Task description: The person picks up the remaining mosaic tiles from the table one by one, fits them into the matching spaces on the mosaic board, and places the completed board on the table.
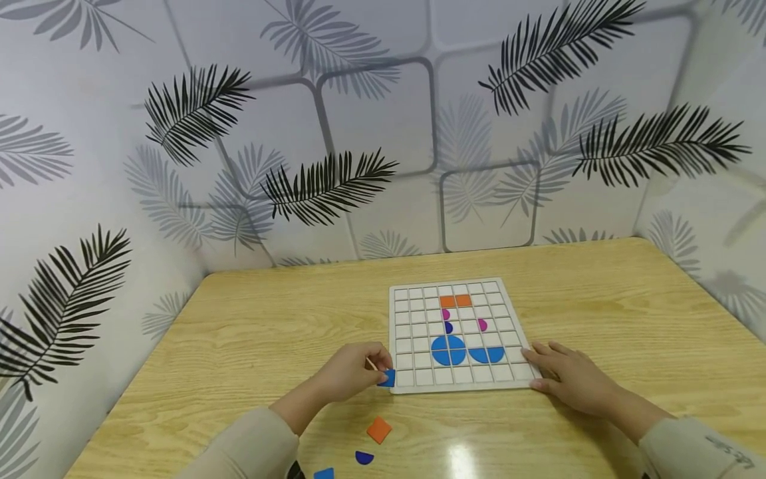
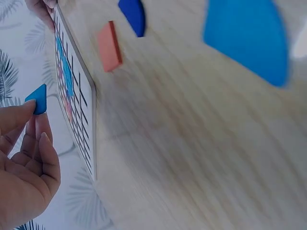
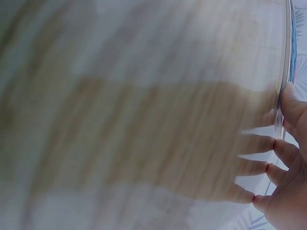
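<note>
My left hand [image 1: 353, 369] pinches a small flat blue tile [image 1: 388, 378] between thumb and fingers, at the near left corner of a white grid board [image 1: 419, 378]. The left wrist view shows the same blue tile [image 2: 39, 99] upright in the fingertips, apart from the table. At the board's right edge, near its front corner, my right hand [image 1: 568, 376] rests with thumb and fingers touching it. Two orange squares [image 1: 455, 301], two magenta half-circles [image 1: 483, 325], a dark blue half-circle [image 1: 449, 328], a blue circle [image 1: 448, 350] of quarter pieces and a blue half-circle [image 1: 487, 354] lie on the grid.
Loose on the wooden table [image 1: 287, 319], in front of the board, are an orange square [image 1: 380, 430], a dark blue half-circle piece [image 1: 364, 458] and a blue piece [image 1: 324, 474] cut by the frame. A leaf-patterned wall [image 1: 383, 219] stands behind the table.
</note>
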A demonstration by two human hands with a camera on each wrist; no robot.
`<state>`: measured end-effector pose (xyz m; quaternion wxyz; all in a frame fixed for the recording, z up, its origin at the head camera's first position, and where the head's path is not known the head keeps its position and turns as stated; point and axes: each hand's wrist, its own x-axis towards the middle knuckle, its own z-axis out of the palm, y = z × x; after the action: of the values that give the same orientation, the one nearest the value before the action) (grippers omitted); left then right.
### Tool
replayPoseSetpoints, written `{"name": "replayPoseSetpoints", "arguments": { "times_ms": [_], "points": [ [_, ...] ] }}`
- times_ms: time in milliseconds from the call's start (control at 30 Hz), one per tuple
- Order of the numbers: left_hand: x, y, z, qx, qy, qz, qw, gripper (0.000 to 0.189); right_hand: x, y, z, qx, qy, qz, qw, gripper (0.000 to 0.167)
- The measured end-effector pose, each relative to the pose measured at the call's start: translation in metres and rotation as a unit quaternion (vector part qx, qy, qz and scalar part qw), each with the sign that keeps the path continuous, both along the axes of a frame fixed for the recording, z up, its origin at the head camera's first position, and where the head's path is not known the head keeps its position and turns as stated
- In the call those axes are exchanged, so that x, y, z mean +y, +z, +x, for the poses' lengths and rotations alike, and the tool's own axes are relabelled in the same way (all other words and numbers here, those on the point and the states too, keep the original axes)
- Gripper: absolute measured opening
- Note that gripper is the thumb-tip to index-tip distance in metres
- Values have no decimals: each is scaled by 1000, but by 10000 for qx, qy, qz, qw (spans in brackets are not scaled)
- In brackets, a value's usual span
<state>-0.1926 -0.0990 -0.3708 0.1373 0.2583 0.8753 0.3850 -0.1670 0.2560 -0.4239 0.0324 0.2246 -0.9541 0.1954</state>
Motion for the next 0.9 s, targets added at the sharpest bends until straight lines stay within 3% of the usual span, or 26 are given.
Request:
{"name": "replayPoseSetpoints", "arguments": {
  "times_ms": [500,733,900],
  "points": [
    [61,3,-26,289,-240,-280,9989,7,1,0,0,18,24,21,10000,51],
    [85,4,-39,578,-467,-480,9961,6,2,0,0,7,25,60,10000,50],
    [96,3,-48,581,-436,-517,9960,7,1,1,0,2,-1,38,10000,50]
  ]
}}
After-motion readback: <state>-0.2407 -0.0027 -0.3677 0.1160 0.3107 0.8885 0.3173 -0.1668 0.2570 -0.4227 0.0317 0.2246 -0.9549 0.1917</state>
